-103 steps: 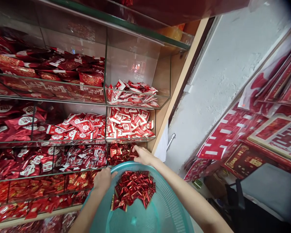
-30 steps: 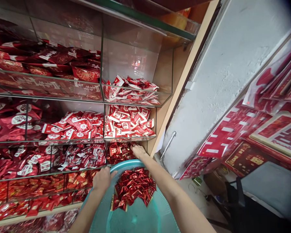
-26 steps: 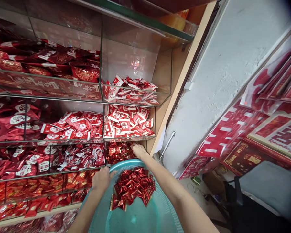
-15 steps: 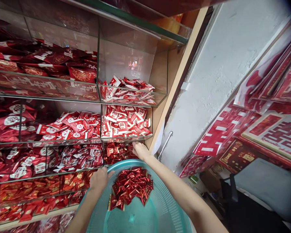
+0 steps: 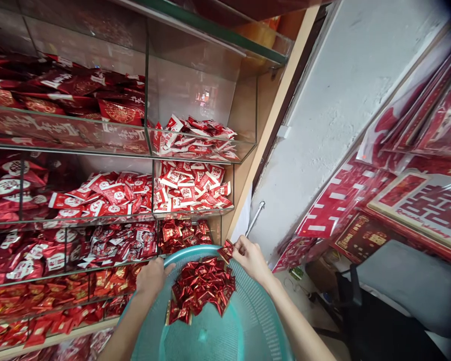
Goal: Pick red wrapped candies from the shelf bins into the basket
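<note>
My left hand [image 5: 151, 277] grips the rim of a teal plastic basket [image 5: 261, 303], thumb over the edge and fingers hidden outside. A pile of shiny dark-red wrapped candies [image 5: 205, 288] lies in the basket's far half. Over the right side of the rim, my right hand [image 5: 251, 256] pinches a red wrapped candy [image 5: 226, 250] between thumb and fingers. Just past the rim, similar red candies [image 5: 184, 234] fill a shelf compartment in the lower right of the case.
Glass-fronted shelves [image 5: 113, 219] stacked with red packets rise ahead and to the left. A wooden side panel [image 5: 272, 120] borders them. Red decorations [image 5: 330, 200] hang along the white wall [image 5: 336, 100] at right, above a black and grey chair [image 5: 391, 301].
My right hand has moved from the lower right compartment back over the basket's rim, now with a red candy showing in its fingers. My left hand stays on the rim.
</note>
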{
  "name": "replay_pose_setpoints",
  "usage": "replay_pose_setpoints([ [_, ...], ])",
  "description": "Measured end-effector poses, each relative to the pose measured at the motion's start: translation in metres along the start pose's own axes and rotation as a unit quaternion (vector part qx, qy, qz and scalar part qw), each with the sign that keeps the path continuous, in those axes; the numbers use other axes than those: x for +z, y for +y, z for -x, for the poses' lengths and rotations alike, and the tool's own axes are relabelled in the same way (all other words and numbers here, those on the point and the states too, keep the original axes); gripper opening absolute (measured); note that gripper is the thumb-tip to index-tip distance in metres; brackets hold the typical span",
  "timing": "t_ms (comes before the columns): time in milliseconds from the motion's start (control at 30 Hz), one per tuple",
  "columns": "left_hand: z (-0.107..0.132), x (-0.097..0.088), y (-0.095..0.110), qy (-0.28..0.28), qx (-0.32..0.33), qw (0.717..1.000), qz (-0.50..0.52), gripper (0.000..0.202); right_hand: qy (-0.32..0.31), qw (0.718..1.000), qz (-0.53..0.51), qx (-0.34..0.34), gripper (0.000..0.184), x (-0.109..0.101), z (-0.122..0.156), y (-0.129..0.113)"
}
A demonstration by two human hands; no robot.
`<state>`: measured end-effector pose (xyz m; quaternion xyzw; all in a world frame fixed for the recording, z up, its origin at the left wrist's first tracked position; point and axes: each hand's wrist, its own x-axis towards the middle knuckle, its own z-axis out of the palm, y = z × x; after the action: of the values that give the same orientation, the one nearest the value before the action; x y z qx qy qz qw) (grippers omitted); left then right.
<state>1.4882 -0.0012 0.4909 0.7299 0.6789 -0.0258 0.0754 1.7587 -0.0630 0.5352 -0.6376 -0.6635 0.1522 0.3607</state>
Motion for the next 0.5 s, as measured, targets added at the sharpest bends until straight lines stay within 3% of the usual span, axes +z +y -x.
replay_pose_setpoints([
  [200,-0.001,0.002,-0.001,-0.004,0.000,1.000,-0.001,0.047,-0.003,0.998,0.056,0.041,0.012,-0.016,0.017,0.007],
  [500,0.000,-0.002,0.001,-0.009,-0.003,1.000,0.008,0.046,-0.020,0.991,0.091,0.095,0.009,-0.006,0.036,0.025],
])
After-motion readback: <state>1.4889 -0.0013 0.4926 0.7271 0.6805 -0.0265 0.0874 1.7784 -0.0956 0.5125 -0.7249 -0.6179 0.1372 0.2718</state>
